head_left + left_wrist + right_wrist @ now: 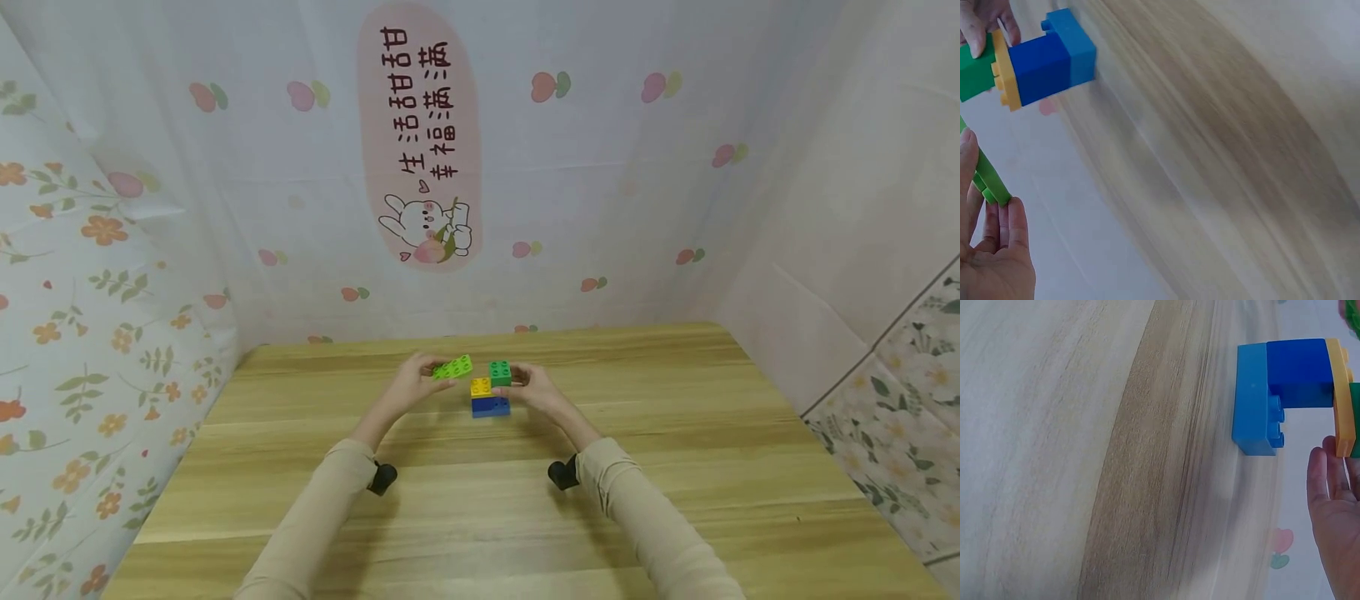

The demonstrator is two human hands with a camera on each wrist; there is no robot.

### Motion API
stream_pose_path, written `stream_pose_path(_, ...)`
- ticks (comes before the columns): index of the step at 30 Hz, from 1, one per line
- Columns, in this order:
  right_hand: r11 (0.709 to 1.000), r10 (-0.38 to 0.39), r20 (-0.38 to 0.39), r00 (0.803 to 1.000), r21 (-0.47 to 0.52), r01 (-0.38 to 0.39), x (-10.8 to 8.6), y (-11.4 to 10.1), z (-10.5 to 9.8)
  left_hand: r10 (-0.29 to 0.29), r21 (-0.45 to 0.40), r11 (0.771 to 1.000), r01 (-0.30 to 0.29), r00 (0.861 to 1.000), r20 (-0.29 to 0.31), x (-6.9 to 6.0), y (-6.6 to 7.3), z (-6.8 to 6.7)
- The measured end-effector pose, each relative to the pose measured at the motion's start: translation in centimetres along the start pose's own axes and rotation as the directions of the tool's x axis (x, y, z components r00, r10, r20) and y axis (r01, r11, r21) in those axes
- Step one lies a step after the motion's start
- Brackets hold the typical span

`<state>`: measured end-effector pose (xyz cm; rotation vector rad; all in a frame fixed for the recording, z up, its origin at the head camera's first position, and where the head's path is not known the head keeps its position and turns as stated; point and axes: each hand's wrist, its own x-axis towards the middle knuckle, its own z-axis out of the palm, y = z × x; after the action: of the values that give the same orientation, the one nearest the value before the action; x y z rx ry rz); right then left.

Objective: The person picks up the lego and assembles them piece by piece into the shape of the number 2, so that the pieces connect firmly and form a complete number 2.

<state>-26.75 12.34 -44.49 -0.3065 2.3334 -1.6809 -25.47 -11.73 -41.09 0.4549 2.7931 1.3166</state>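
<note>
A small stack of toy building bricks stands on the table. At its base is a light blue brick point(1252, 400); above that come a dark blue brick point(1040, 67) and a thin yellow plate point(481, 387) jutting out sideways. A green brick point(499, 372) sits on the jutting part of the yellow plate. My right hand point(534, 388) grips the green brick from the right, with fingertips by the plate's end in the right wrist view. To the left of the stack, my left hand point(414, 382) pinches a lime-green studded plate point(453, 367), held tilted and apart from the stack.
The wooden table point(465, 517) reaches back to a printed cloth point(600, 183) hanging behind it. Flowered cloth point(112, 333) also hangs at the left side. Dark wrist mounts point(383, 478) show below both sleeves.
</note>
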Motion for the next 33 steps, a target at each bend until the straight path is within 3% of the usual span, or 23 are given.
stream_pose_path(18, 1.0, -0.009, 0.021, 1.0, 0.006, 0.009, 0.0, -0.1, -0.3, 0.042, -0.062, 0.997, -0.039, 0.998, 0.04, 1.7, 2.5, 1.4)
stream_pose_path(28, 1.0, -0.031, 0.027, 0.999, 0.004, 0.031, 0.1, 0.1, -0.3, 0.089, -0.017, 0.996, -0.088, 0.993, 0.079, 2.1, 3.4, 2.1)
stream_pose_path(33, 0.999, -0.045, 0.032, 0.998, 0.01, 0.045, 0.4, 0.3, -0.4, 0.103, -0.044, 0.994, -0.1, 0.99, 0.097, 2.3, 3.7, 2.2)
